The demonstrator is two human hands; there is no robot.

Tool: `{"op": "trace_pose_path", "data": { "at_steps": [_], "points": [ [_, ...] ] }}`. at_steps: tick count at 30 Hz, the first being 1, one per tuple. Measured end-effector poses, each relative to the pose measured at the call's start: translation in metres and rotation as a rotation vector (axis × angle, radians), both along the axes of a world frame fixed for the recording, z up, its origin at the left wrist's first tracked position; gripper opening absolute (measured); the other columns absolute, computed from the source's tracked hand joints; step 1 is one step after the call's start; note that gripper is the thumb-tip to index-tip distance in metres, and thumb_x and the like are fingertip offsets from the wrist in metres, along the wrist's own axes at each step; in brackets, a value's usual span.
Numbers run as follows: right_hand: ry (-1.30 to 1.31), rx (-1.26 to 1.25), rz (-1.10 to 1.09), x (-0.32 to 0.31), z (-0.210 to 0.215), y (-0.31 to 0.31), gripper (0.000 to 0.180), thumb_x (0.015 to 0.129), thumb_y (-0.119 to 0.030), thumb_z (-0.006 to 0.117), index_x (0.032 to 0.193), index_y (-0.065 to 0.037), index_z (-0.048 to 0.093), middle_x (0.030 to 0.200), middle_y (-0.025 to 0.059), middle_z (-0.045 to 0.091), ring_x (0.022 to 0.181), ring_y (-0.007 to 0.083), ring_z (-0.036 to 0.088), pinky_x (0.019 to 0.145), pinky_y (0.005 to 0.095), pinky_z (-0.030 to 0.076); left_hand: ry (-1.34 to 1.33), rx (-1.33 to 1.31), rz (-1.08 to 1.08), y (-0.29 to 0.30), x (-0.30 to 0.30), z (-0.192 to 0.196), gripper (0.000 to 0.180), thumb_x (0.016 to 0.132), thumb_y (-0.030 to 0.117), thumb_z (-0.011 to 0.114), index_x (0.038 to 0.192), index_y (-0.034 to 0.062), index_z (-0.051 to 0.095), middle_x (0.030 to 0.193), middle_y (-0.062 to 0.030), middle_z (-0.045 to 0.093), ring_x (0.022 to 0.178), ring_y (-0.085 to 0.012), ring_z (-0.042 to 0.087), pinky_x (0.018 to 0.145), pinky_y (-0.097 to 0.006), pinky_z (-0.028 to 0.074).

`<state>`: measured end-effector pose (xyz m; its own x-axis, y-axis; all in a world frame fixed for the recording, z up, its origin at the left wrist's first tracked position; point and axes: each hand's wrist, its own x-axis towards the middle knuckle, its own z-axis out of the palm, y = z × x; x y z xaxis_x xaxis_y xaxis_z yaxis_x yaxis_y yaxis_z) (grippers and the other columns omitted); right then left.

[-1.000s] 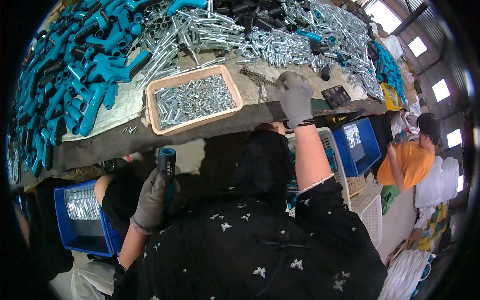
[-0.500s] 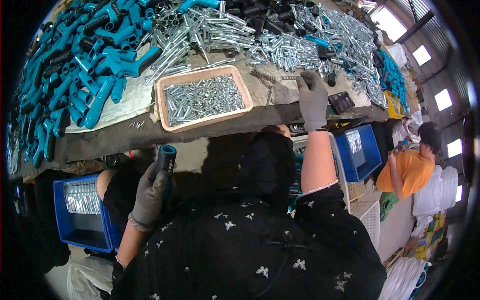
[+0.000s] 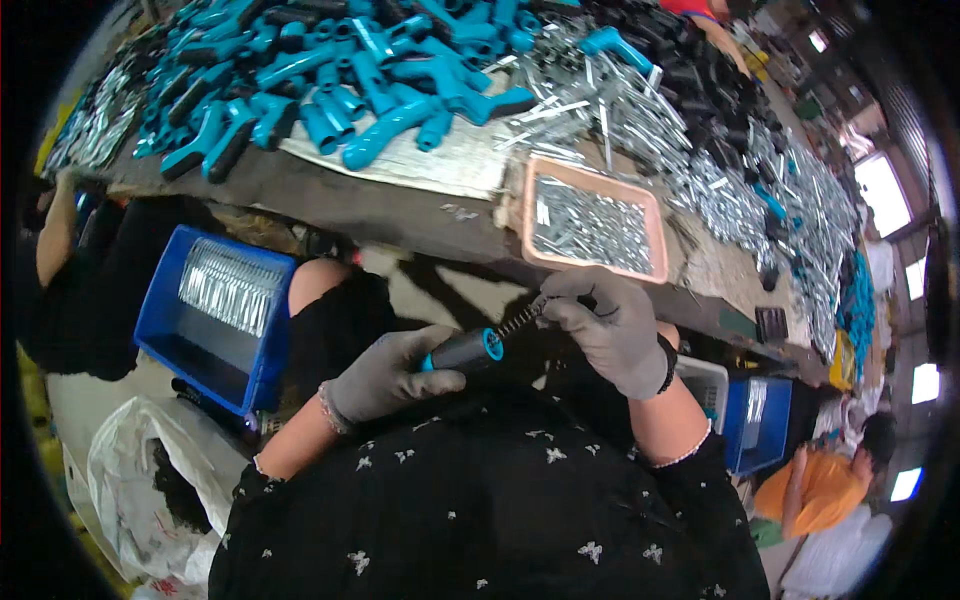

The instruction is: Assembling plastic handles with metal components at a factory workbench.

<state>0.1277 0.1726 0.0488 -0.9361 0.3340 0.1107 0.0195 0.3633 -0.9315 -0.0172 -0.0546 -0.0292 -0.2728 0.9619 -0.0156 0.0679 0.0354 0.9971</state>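
Note:
Both my hands wear grey gloves and meet in front of my chest, below the table edge. My left hand (image 3: 385, 378) grips a black-and-blue tool handle (image 3: 462, 350) lying nearly level. My right hand (image 3: 606, 325) pinches a thin metal threaded rod (image 3: 520, 318) that sticks out of the handle's blue end. Just beyond my right hand, on the table, stands a shallow orange tray (image 3: 596, 192) full of small metal screws.
The worktable (image 3: 400, 215) carries heaps of blue handles (image 3: 330, 80), black handles (image 3: 690, 70) and shiny metal rods (image 3: 760, 190). A blue crate (image 3: 215, 320) of metal parts stands at my lower left beside a white bag (image 3: 140, 490). A person in orange (image 3: 815, 495) sits at the right.
My right hand has come back from the table down to my chest and now holds the rod at the handle's end. My left hand turned the handle from upright to nearly level.

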Motion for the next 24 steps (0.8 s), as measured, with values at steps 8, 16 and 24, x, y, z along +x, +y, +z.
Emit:
{"op": "trace_pose_path", "data": {
  "at_steps": [8, 16, 24],
  "points": [
    [-0.275, -0.264, 0.083, -0.078, -0.002, -0.052, 0.018, 0.095, -0.015, 0.065, 0.093, 0.003, 0.064, 0.078, 0.0087, 0.067, 0.069, 0.0125, 0.063, 0.062, 0.0283, 0.051, 0.584, -0.063, 0.584, -0.049, -0.01, 0.01, 0.048, 0.085, 0.03, 0.076, 0.121, 0.0028, 0.062, 0.102, -0.0202, 0.068, 0.096, -0.0381, 0.067, 0.082, -0.041, 0.052],
    [-0.086, 0.3, 0.701, -0.145, 0.014, -0.062, 0.024, 0.09, -0.025, 0.069, 0.102, -0.004, 0.067, 0.087, 0.0134, 0.07, 0.084, 0.0277, 0.067, 0.075, 0.0378, 0.051, -0.065, -0.005, 0.397, -0.101, -0.04, -0.018, 0.048, 0.093, 0.028, 0.068, 0.129, -0.0012, 0.058, 0.105, -0.0099, 0.067, 0.096, -0.0172, 0.061, 0.088, -0.033, 0.049],
    [0.151, 1.299, 0.167, -0.254, 0.012, -0.023, 0.027, 0.09, -0.015, 0.061, 0.116, -0.015, 0.068, 0.118, 0.0127, 0.063, 0.114, 0.0293, 0.062, 0.087, 0.0415, 0.053, -0.118, -0.077, 0.672, -0.09, -0.04, -0.029, 0.041, 0.095, 0.025, 0.065, 0.126, -0.0011, 0.06, 0.107, -0.0044, 0.064, 0.098, -0.0134, 0.056, 0.089, -0.03, 0.046]
  ]
}}
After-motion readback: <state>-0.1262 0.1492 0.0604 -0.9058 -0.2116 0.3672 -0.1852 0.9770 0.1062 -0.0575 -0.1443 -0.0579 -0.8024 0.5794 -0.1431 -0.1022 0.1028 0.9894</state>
